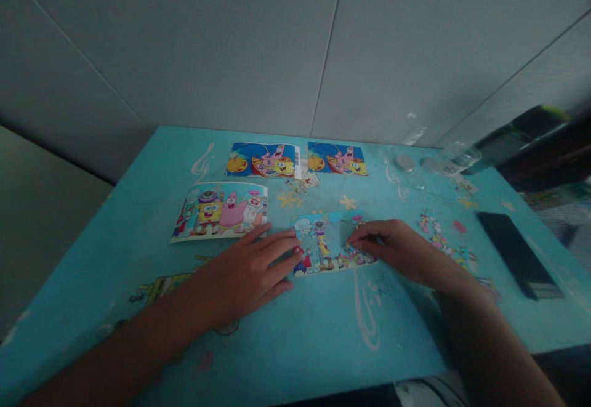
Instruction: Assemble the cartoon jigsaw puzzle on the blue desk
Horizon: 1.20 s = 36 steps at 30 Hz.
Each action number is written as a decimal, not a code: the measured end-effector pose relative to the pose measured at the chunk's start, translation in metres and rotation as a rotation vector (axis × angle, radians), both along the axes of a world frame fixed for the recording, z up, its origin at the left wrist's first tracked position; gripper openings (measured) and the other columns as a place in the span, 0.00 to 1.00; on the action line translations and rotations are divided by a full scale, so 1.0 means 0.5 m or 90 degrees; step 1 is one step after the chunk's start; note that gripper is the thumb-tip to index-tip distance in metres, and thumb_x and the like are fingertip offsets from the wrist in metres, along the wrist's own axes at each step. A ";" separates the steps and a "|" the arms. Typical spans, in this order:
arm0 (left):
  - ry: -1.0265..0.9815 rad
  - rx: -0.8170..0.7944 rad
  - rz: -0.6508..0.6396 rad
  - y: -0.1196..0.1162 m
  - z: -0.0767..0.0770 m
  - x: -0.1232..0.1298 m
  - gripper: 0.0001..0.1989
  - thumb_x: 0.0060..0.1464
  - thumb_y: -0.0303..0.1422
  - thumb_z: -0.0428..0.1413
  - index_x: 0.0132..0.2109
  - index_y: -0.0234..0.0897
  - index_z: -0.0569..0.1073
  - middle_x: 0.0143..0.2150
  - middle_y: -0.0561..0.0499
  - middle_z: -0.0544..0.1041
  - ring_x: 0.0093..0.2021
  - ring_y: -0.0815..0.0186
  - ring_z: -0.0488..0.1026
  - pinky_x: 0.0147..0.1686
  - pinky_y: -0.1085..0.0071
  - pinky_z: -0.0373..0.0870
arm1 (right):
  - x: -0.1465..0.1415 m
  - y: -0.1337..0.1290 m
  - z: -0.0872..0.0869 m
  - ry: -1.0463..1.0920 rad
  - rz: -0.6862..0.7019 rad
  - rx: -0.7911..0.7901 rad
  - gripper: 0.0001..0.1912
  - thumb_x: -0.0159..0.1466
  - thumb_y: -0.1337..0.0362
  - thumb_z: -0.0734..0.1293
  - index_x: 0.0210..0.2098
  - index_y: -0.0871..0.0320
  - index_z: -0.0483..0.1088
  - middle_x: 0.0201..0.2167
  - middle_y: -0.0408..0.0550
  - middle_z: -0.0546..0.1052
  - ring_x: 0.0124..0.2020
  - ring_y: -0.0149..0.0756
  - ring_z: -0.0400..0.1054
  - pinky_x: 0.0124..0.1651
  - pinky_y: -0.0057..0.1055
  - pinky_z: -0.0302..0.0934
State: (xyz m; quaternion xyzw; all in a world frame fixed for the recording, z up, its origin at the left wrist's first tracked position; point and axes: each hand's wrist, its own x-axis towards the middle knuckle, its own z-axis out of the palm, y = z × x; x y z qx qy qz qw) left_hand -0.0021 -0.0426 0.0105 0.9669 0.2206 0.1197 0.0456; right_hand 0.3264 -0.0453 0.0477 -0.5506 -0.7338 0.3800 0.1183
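Note:
A partly filled cartoon jigsaw puzzle [323, 259] lies flat in front of me, with a bare gap around its middle. My left hand [263, 265] rests with fingers spread, their tips on the puzzle's left edge. Over its right side, my right hand [383, 244] pinches with thumb and forefinger at the puzzle's surface; a small puzzle piece seems to be between the fingertips, mostly hidden. Left of the puzzle, a picture card [221, 213] shows the same cartoon figures. Loose puzzle pieces [436, 231] lie scattered to the right of my right hand.
Two blue cartoon pictures, one left [263, 161] and one right [337, 159], lie at the back near the wall. A dark phone [517, 253] sits at the right. Clear plastic containers [462, 156] and a round lid [406, 162] stand at the back right.

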 end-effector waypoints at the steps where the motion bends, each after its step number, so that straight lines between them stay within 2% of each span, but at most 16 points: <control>1: 0.002 -0.002 0.000 -0.001 0.000 0.000 0.18 0.69 0.35 0.52 0.63 0.38 0.69 0.63 0.41 0.71 0.66 0.50 0.67 0.64 0.41 0.62 | 0.001 0.000 0.000 -0.005 0.002 -0.005 0.11 0.69 0.57 0.66 0.43 0.49 0.82 0.39 0.43 0.83 0.37 0.37 0.75 0.43 0.34 0.67; 11: 0.020 -0.002 0.002 -0.002 -0.001 -0.002 0.19 0.70 0.35 0.51 0.64 0.38 0.69 0.64 0.42 0.71 0.68 0.52 0.65 0.67 0.43 0.60 | 0.016 0.006 0.001 -0.018 -0.033 0.002 0.12 0.68 0.56 0.67 0.42 0.50 0.82 0.39 0.44 0.83 0.36 0.38 0.76 0.40 0.34 0.68; 16: 0.020 -0.001 0.002 -0.002 0.000 -0.003 0.18 0.70 0.34 0.51 0.64 0.39 0.68 0.64 0.42 0.71 0.68 0.53 0.64 0.67 0.45 0.60 | 0.024 0.005 0.001 -0.010 -0.016 -0.007 0.11 0.68 0.59 0.66 0.41 0.49 0.82 0.41 0.43 0.84 0.38 0.39 0.76 0.42 0.33 0.68; 22: 0.017 -0.004 -0.001 -0.001 -0.003 -0.003 0.19 0.70 0.34 0.51 0.64 0.38 0.68 0.64 0.42 0.71 0.67 0.51 0.65 0.67 0.43 0.60 | 0.024 0.003 -0.004 -0.008 -0.011 -0.017 0.10 0.68 0.59 0.66 0.41 0.49 0.81 0.39 0.41 0.83 0.36 0.36 0.75 0.39 0.31 0.66; 27: 0.017 -0.005 0.005 -0.001 -0.002 -0.003 0.18 0.70 0.35 0.51 0.64 0.40 0.69 0.64 0.43 0.71 0.68 0.53 0.64 0.67 0.45 0.60 | 0.026 0.007 -0.006 0.003 -0.011 -0.010 0.10 0.68 0.60 0.67 0.42 0.50 0.81 0.38 0.42 0.83 0.36 0.35 0.75 0.39 0.31 0.66; 32: 0.007 0.014 0.004 -0.003 -0.005 -0.005 0.17 0.71 0.35 0.49 0.63 0.39 0.70 0.63 0.42 0.72 0.67 0.54 0.65 0.68 0.46 0.57 | 0.004 0.000 0.013 0.027 -0.053 0.073 0.10 0.69 0.58 0.67 0.43 0.52 0.81 0.39 0.44 0.83 0.36 0.35 0.75 0.41 0.31 0.66; 36: 0.004 0.033 0.006 -0.001 -0.016 -0.011 0.17 0.71 0.35 0.49 0.63 0.41 0.71 0.64 0.44 0.71 0.69 0.57 0.63 0.71 0.50 0.52 | -0.030 -0.013 0.021 0.068 -0.005 0.084 0.09 0.69 0.62 0.67 0.43 0.53 0.81 0.37 0.44 0.82 0.33 0.31 0.73 0.39 0.28 0.65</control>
